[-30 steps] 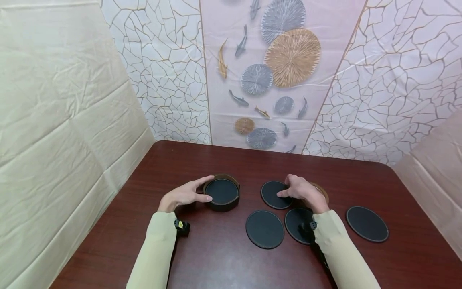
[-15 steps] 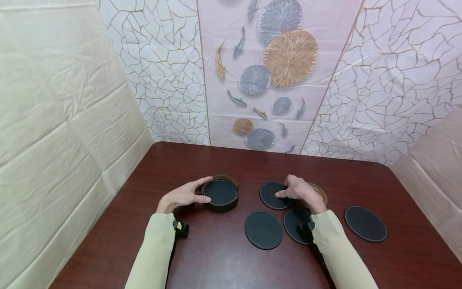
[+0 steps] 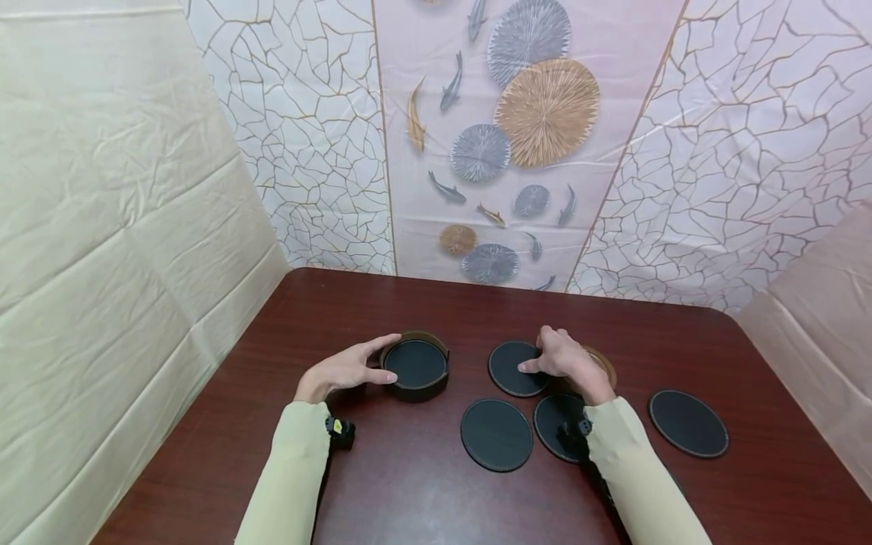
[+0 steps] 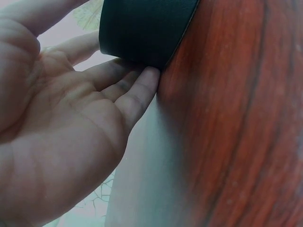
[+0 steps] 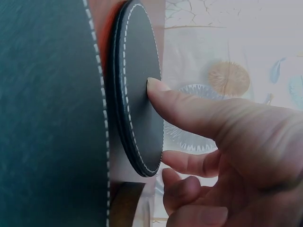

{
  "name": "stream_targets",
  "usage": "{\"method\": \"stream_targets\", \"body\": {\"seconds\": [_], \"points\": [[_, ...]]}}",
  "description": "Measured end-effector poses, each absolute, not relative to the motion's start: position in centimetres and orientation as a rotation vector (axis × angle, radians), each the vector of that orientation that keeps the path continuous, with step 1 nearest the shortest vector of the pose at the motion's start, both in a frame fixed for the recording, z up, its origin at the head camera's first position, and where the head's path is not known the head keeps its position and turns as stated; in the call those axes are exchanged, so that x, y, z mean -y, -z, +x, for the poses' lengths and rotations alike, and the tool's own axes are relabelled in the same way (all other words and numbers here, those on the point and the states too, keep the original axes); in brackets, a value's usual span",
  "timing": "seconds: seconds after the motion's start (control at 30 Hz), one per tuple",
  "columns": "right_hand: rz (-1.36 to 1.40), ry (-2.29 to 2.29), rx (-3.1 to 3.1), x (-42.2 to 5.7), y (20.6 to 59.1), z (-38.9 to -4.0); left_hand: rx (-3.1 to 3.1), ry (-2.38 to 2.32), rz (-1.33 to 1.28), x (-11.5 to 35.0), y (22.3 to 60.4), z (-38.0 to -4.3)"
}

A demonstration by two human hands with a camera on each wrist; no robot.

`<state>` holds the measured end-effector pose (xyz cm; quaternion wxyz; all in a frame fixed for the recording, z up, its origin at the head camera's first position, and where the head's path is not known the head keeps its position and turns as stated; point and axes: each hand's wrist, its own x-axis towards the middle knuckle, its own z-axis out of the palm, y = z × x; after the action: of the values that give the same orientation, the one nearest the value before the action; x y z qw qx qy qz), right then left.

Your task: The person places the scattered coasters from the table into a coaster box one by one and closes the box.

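Note:
On the left of the table a round dark coaster holder [image 3: 417, 387] with a brown inner wall has a black coaster [image 3: 415, 363] inside. My left hand [image 3: 346, 371] holds the holder's left side, thumb at the front rim and forefinger at the back. In the left wrist view, the other fingers [image 4: 142, 87] reach under and behind its dark wall [image 4: 144, 30]. My right hand [image 3: 562, 356] pinches a round black coaster [image 3: 509, 369] with white edge stitching. Its thumb [image 5: 175, 104] presses on the coaster's top, and a fingertip meets the edge.
Two more black coasters, a front coaster [image 3: 496, 435] and a neighbouring coaster [image 3: 555, 424], lie nearer the body. A separate coaster [image 3: 688, 424] lies far right. Behind the right hand shows a brown curved rim [image 3: 605, 369], mostly hidden. The reddish-brown table [image 3: 409, 492] ends at a patterned wall cloth.
The whole head view has shifted slightly left. Both hands stay in place, the left at the holder and the right at the coaster.

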<state>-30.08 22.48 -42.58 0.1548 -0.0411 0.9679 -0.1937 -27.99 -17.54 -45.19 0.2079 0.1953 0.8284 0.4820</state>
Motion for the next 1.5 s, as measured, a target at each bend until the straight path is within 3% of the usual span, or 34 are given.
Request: {"method": "stream_targets", "body": {"seconds": [0.43, 0.9, 1.5], "points": [[-0.106, 0.553, -2.852, -21.4, 41.1, -28.8, -2.296, -1.344, 0.510, 17.5, 45.1, -27.8], [-0.340, 0.574, -2.939, -21.1, 41.0, -28.7, -2.286, -1.346, 0.533, 17.5, 45.1, -27.9], [-0.397, 0.592, -2.960, -20.1, 39.6, -27.9, -2.297, -1.338, 0.530, 17.4, 45.1, -28.0]]}}
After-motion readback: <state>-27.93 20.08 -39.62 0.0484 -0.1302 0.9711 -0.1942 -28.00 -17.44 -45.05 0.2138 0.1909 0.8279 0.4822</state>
